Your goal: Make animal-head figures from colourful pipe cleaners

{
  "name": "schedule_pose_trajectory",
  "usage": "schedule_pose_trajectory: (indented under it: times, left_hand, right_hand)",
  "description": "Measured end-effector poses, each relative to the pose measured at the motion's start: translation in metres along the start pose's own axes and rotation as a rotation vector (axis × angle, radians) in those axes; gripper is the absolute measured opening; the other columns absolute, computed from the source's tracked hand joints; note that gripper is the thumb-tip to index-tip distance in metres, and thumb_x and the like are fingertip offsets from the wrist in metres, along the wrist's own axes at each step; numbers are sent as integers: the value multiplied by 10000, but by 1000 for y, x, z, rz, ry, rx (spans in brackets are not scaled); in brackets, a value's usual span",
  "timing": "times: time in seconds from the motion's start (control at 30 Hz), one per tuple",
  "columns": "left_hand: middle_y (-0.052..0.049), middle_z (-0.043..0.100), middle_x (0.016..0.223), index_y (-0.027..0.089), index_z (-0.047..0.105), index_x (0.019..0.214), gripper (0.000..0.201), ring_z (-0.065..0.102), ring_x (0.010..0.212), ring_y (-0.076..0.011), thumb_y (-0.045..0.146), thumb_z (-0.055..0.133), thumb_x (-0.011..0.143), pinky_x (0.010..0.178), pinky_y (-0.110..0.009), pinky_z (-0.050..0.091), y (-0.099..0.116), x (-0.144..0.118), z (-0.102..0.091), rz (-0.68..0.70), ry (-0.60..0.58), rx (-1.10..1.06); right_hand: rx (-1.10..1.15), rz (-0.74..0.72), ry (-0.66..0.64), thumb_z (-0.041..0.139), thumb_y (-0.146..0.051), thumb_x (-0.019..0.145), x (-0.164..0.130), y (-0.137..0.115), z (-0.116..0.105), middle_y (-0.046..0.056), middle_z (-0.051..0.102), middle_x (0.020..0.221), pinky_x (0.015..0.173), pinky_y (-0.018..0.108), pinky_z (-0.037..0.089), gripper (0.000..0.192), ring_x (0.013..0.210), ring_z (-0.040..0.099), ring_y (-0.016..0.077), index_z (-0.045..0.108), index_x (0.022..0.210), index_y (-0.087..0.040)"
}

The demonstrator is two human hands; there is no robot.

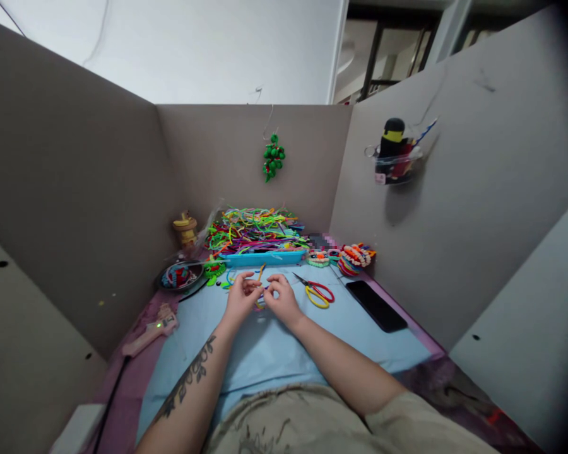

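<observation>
In the head view my left hand and my right hand meet over the blue table cover. Their fingers are pinched together around a small piece made of pipe cleaners, purple in part and mostly hidden. An orange stem sticks up between the hands. Just right of my right hand lie scissors with one red and one yellow handle, blades pointing away to the left. A green pipe-cleaner figure sits beyond my left hand, near small loose bits.
A blue tray heaped with colourful pipe cleaners stands at the back. Leftward are a dark bowl and a pink glue gun. A black phone and colourful pipe-cleaner figures lie rightward. Grey partitions enclose the table.
</observation>
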State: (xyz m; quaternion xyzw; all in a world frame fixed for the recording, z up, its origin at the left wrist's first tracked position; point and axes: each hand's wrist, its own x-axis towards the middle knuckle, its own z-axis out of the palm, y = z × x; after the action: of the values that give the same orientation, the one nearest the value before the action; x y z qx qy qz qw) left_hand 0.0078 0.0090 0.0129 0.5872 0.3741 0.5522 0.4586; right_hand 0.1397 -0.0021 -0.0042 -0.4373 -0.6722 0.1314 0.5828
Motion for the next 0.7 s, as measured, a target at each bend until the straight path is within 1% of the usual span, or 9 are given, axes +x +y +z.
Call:
schedule_pose_trajectory:
  times: [0.2, 0.33, 0.37, 0.4, 0.47, 0.57, 0.7]
  left_hand:
    - [13, 579, 747, 180, 407, 1015, 479, 593, 633, -116, 205, 658, 608, 601, -246, 470, -1, 1, -1, -23, 38, 9]
    - [29, 540, 774, 190, 396, 1007, 480, 553, 572, -77, 212, 658, 606, 558, -211, 440, 1, 1, -3, -32, 63, -2]
    - [29, 534, 785, 191, 392, 1009, 482, 544, 563, -68, 214, 659, 608, 554, -204, 434, 1, 1, -4, -31, 60, -9]
    - [28, 529, 795, 192, 389, 1011, 485, 536, 557, -60, 215, 661, 610, 551, -198, 427, 2, 1, -4, -28, 53, -15]
    - [28, 518, 809, 192, 384, 1012, 484, 527, 555, -50, 217, 661, 616, 550, -189, 419, 3, 0, -5, -19, 38, -21]
    - [26, 507, 829, 193, 383, 1002, 477, 520, 559, -43, 218, 667, 619, 554, -184, 414, 3, 0, -6, -5, 21, -29]
    - [21, 502, 860, 200, 376, 999, 481, 509, 550, -34, 215, 675, 622, 552, -183, 410, 1, 0, -7, -1, -20, -61]
  right_hand:
    - [-15, -79, -55, 524, -132, 713, -2, -3, 0, 56, 514, 884, 829, 328, 414, 120, 881, 518, 178, 529, 608, -189]
    - [15, -85, -96, 531, -173, 747, -2, -8, -3, 34, 537, 793, 775, 311, 425, 62, 814, 521, 169, 545, 690, -195]
    - [31, -78, -101, 535, -177, 749, -1, -9, -5, 29, 545, 780, 762, 305, 427, 30, 802, 523, 168, 553, 732, -194]
    - [51, -73, -106, 538, -178, 751, -1, -10, -6, 28, 556, 780, 754, 301, 428, 38, 797, 526, 167, 562, 776, -193]
    - [92, -71, -119, 532, -171, 758, 0, -11, -8, 33, 580, 809, 756, 296, 428, 103, 807, 535, 163, 581, 846, -190]
    - [130, -76, -144, 519, -169, 770, 1, -12, -9, 35, 605, 805, 761, 293, 427, 124, 805, 546, 161, 615, 847, -189]
    - [138, -70, -140, 538, -186, 765, 2, -11, -10, 33, 618, 782, 748, 284, 424, 109, 787, 552, 158, 634, 816, -187]
